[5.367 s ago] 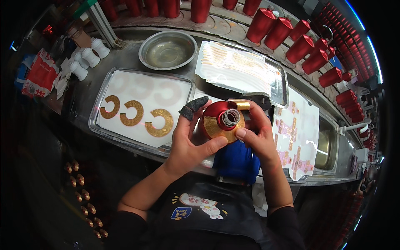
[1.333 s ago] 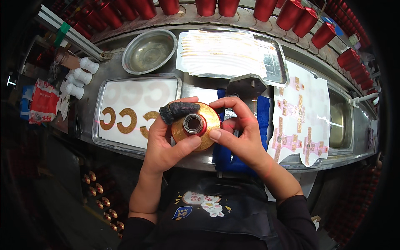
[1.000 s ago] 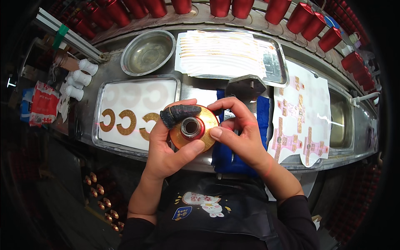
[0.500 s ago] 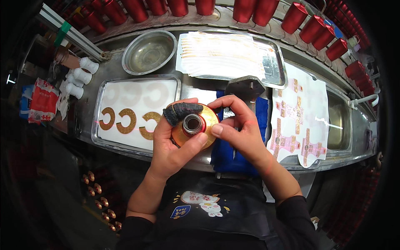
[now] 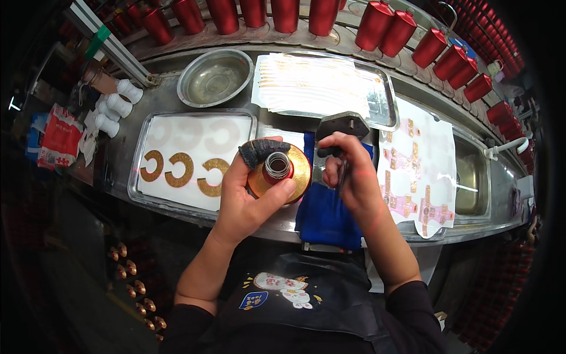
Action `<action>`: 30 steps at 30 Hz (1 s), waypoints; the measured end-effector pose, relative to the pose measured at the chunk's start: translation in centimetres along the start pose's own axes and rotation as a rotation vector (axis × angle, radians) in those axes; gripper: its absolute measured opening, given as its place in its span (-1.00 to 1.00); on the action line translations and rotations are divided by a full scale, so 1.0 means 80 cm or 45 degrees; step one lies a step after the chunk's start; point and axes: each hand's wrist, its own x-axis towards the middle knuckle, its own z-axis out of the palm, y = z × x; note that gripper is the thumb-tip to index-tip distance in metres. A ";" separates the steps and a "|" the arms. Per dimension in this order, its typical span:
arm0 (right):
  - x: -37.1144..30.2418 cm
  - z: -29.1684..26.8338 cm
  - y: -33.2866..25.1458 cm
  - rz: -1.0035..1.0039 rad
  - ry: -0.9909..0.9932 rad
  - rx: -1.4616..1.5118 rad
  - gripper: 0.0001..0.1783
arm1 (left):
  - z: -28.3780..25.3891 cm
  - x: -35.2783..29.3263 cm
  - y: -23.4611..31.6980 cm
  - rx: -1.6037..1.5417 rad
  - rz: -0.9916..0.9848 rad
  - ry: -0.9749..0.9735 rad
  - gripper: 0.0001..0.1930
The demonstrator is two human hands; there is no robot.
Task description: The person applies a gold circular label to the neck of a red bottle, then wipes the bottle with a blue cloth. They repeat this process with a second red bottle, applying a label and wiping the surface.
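Bottle (image 5: 277,166), gold collar (image 5: 302,170) on, grasped by left hand (image 5: 246,202); right hand (image 5: 357,178) apart, grip unclear; three gold C-pieces (image 5: 187,170) remain at left.

Glare bleaches the striped sheets (image 5: 312,82); the curved rim falls dark.

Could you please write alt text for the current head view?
The left hand holds an uncapped red-and-gold bottle; the right hand is apart, to its right, near a blue cloth. Gold arcs lie in a tray at left; red bottles stand behind.
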 end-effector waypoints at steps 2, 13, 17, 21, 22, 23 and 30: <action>-0.011 -0.002 -0.006 0.163 0.137 0.335 -0.70 | -0.002 -0.001 0.000 -0.030 -0.019 -0.013 -0.42; -0.027 0.034 -0.034 -1.016 -0.235 -1.059 -0.74 | -0.022 -0.001 -0.001 0.068 -0.075 -0.198 -0.17; 0.001 0.034 -0.056 -0.927 -0.331 -1.153 -0.74 | -0.022 -0.003 -0.002 0.026 -0.096 -0.180 -0.18; -0.016 0.025 -0.057 -1.041 -0.406 -1.167 -0.74 | -0.023 -0.003 -0.003 0.059 -0.012 -0.190 -0.21; -0.021 0.025 -0.057 -1.116 -0.542 -1.168 -0.73 | -0.023 -0.002 -0.003 0.107 0.010 -0.191 -0.21; -0.022 0.024 -0.055 -1.125 -0.429 -1.264 -0.71 | -0.025 -0.001 -0.003 0.097 0.015 -0.214 -0.21; -0.047 0.043 -0.053 -1.676 -0.499 -1.518 -0.75 | -0.040 0.017 -0.005 0.378 0.294 -0.273 -0.19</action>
